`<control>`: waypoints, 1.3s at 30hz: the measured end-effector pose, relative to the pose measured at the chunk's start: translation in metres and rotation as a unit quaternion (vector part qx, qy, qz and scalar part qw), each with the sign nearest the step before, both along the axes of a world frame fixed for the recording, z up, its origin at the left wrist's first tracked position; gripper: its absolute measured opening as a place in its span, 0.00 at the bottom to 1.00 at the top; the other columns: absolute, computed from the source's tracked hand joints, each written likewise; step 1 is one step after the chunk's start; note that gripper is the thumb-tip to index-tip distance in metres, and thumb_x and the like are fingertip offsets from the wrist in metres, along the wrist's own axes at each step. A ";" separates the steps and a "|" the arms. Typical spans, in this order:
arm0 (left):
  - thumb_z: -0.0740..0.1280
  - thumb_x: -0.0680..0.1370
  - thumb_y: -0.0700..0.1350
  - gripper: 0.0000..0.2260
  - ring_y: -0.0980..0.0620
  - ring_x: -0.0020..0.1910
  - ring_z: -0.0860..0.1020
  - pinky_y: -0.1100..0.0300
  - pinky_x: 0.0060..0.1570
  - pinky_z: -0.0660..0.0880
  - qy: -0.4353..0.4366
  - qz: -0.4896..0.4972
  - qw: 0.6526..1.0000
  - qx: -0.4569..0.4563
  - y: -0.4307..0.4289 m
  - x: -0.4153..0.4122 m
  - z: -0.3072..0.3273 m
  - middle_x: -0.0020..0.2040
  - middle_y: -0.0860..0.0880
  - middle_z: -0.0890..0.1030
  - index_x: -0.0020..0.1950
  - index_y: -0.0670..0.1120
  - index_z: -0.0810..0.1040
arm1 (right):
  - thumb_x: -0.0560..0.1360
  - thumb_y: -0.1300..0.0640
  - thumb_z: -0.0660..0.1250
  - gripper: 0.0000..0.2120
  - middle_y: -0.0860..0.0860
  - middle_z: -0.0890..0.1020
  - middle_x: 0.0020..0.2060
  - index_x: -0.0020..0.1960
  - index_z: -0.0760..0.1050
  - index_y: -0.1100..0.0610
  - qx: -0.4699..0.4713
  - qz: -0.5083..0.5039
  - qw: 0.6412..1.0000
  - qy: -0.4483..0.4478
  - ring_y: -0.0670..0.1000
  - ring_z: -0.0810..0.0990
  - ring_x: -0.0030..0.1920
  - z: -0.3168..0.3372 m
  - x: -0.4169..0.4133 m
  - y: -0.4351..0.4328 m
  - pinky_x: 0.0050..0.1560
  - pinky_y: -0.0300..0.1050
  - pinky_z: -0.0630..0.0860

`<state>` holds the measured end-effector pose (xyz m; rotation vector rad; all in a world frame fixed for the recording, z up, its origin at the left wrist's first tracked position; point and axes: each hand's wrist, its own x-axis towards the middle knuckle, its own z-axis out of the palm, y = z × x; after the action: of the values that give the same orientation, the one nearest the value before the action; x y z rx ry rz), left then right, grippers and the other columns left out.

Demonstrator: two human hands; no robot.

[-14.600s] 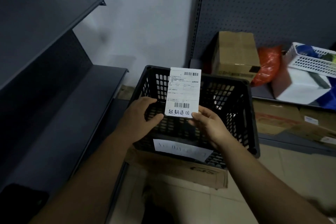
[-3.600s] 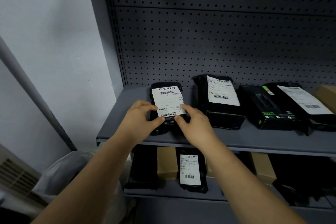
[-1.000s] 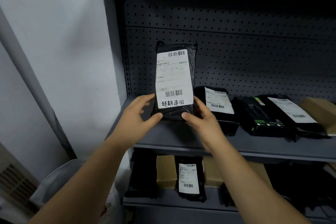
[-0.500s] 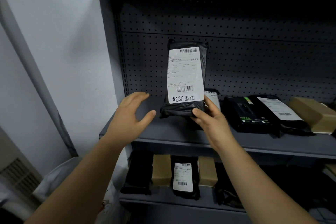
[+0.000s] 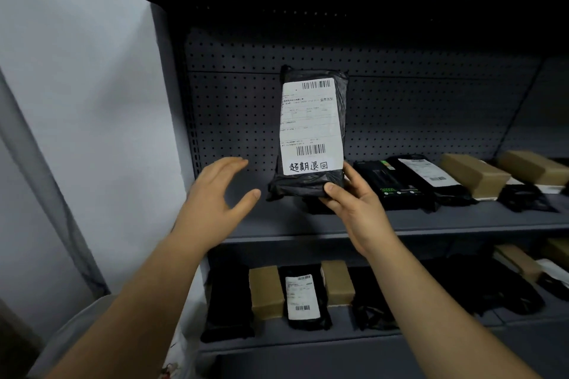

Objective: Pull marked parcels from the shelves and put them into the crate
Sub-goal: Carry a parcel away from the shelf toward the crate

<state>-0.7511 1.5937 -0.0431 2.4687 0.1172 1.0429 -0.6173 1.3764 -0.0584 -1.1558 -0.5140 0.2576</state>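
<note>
Marked parcel (image 5: 311, 132) is held upright off shelf (image 5: 400, 221), pinched at bottom by right hand (image 5: 354, 203); left hand (image 5: 215, 197) spread, empty. Pull step done. Nxt: carry req'd to crate, not in view.

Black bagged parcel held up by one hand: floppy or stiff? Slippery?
The parcel probably holds its shape: it stands upright, gripped only at the bottom by the right hand. The plastic wrap looks loose and wrinkled, so likely a bit slippery. Seems light for one-hand holding.
</note>
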 end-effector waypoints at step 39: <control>0.69 0.77 0.54 0.23 0.63 0.67 0.64 0.68 0.64 0.59 0.057 -0.570 0.819 0.001 -0.638 0.191 -0.028 0.68 0.60 0.69 0.70 0.52 0.71 | 0.78 0.68 0.64 0.22 0.49 0.86 0.52 0.68 0.72 0.50 0.007 -0.580 0.813 0.047 0.51 0.83 0.56 -0.045 -0.084 -0.621 0.59 0.49 0.78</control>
<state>-0.5598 0.9558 -0.0708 1.9743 -1.1732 0.3285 -0.7018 0.7550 -0.1035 -1.2433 0.3396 -0.7511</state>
